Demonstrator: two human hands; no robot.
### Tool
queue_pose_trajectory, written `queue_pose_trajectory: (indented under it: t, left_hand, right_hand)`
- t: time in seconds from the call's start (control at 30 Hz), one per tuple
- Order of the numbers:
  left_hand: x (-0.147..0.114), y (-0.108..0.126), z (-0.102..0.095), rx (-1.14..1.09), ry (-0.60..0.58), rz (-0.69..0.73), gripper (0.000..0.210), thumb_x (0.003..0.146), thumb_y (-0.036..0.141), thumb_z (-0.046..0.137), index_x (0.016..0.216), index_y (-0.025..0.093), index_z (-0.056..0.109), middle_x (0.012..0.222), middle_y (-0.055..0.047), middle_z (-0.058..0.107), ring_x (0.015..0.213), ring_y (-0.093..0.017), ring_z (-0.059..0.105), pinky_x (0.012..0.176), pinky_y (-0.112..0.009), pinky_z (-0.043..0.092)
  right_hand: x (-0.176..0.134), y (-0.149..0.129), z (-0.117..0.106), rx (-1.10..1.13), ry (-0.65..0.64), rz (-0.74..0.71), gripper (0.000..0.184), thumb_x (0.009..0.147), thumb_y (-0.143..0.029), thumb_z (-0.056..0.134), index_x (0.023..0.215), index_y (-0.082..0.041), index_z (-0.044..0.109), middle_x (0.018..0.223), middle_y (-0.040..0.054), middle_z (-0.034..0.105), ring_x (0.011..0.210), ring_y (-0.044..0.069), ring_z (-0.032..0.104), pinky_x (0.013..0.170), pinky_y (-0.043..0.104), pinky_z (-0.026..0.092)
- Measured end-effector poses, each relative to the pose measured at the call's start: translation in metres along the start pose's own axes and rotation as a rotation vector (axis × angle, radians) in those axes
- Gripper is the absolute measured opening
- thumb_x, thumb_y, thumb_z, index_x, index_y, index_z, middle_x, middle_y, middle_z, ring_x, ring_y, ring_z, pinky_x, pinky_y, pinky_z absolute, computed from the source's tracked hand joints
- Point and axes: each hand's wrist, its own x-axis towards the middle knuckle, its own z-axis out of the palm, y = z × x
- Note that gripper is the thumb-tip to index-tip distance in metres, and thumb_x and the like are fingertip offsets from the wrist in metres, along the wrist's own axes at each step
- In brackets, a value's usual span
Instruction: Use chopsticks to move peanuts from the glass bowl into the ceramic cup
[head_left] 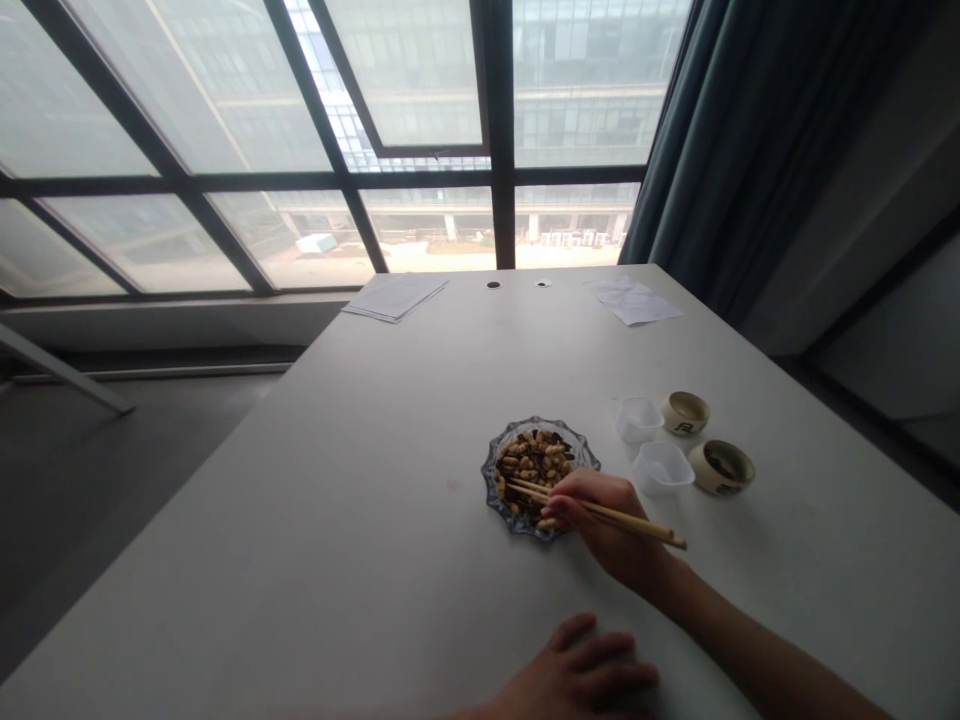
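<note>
My right hand (600,515) grips a pair of wooden chopsticks (626,518), whose tips reach into a scalloped glass dish (491,467). In the dish lies a mix of peanuts in the shell (534,455) and small dark pieces, perhaps seeds. The tips touch the mix on the dish's left side; whether a nut is pinched between them I cannot tell. My left hand (581,672) rests on the table in front of the dish, fingers spread, holding nothing.
Right of the dish stand two clear plastic cups (664,468) and two beige ceramic bowls (721,468), the nearer one with something dark inside. Papers (397,297) lie at the white table's (337,480) far left, more sheets (634,299) at the far right. Windows and a dark curtain (705,150) stand behind.
</note>
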Motion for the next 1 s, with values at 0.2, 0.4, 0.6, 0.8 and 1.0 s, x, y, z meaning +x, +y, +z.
queue_pose_trajectory:
  t: [0.2,0.4,0.6,0.8,1.0]
  left_hand:
    - [-0.001,0.001,0.003,-0.002,-0.026,0.005,0.028,0.110,0.042,0.049,0.129,0.042,0.068,0.153,0.013,0.056,0.149,-0.016,0.043,0.128,-0.041,0.025]
    - [0.002,0.000,0.000,0.043,0.080,-0.004,0.026,0.109,0.043,0.051,0.127,0.043,0.070,0.153,0.014,0.056,0.149,-0.015,0.043,0.129,-0.041,0.020]
    - [0.008,-0.001,-0.007,0.046,0.098,-0.007,0.024,0.107,0.045,0.054,0.123,0.045,0.072,0.150,0.015,0.059,0.147,-0.014,0.044,0.131,-0.040,0.011]
    - [0.007,-0.002,-0.007,0.048,0.088,-0.002,0.026,0.108,0.045,0.052,0.125,0.045,0.071,0.152,0.015,0.057,0.148,-0.014,0.044,0.131,-0.041,0.015]
    - [0.003,-0.001,-0.005,0.015,0.023,0.004,0.028,0.109,0.044,0.050,0.129,0.042,0.070,0.154,0.013,0.055,0.149,-0.015,0.042,0.129,-0.041,0.021]
  right_hand:
    - [-0.003,0.003,0.005,0.056,0.014,0.012,0.028,0.100,-0.040,0.064,0.084,-0.019,0.074,0.076,0.0050,0.074,0.069,0.017,0.071,0.066,0.027,0.053]
    - [-0.003,0.007,0.010,0.074,0.046,0.033,0.026,0.098,-0.041,0.068,0.085,-0.019,0.073,0.078,0.0053,0.076,0.069,0.018,0.072,0.065,0.027,0.054]
    - [-0.002,0.007,0.013,0.049,0.045,0.033,0.028,0.098,-0.042,0.067,0.083,-0.019,0.073,0.076,0.0051,0.076,0.067,0.017,0.071,0.063,0.026,0.054]
    - [-0.005,0.014,0.017,0.092,0.057,0.059,0.031,0.099,-0.043,0.066,0.080,-0.019,0.073,0.077,0.0048,0.074,0.069,0.017,0.071,0.064,0.026,0.055]
    - [-0.006,0.016,0.018,0.111,0.085,0.066,0.028,0.098,-0.040,0.067,0.082,-0.019,0.074,0.078,0.0046,0.073,0.070,0.017,0.069,0.064,0.026,0.055]
